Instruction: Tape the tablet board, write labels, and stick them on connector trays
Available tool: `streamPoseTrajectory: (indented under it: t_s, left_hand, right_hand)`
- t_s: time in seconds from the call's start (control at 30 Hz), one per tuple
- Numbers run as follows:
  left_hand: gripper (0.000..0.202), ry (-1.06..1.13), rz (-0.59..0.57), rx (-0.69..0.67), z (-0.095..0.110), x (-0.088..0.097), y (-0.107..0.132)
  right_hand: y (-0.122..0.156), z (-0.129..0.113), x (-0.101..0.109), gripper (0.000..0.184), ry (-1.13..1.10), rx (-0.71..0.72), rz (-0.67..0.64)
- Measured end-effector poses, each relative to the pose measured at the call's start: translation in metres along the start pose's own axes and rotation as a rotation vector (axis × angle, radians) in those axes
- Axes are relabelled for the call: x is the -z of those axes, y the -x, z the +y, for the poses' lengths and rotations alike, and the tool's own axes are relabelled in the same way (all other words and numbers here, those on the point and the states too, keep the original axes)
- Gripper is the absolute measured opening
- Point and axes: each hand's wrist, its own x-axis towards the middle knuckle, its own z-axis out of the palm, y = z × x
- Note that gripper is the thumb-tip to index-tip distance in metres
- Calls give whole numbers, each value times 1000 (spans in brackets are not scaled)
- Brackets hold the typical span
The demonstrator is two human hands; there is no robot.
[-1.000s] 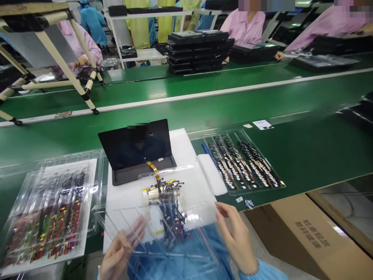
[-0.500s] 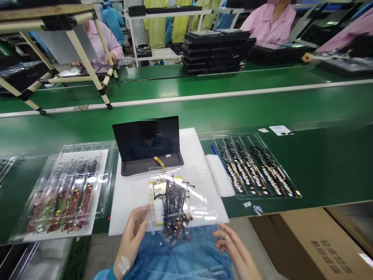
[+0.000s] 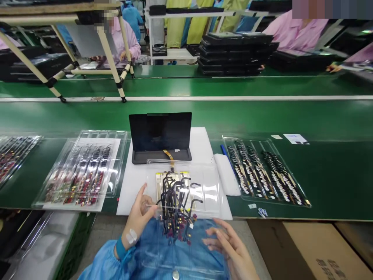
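Fingers of the left hand pinch the edge of a clear plastic tray with black cables; the right hand has fingers spread open, just below this tray.

Straight ahead, the clear plastic tray of cables blocks the way between the left hand and the right hand; behind it, the black tablet stands up on the white foam sheet; to the right, a foam block sits just before the cable-filled tray; further right, open green belt gives room to pass; on the left, the loaded tray hems in the sheet.
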Motion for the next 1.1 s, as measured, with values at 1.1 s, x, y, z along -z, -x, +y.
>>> streamPoseTrajectory:
  t_s: [1.1]
  left_hand:
    - [71, 740, 45, -258, 28, 113, 48]
  right_hand:
    - [-47, -67, -177, 56, 322, 112, -726]
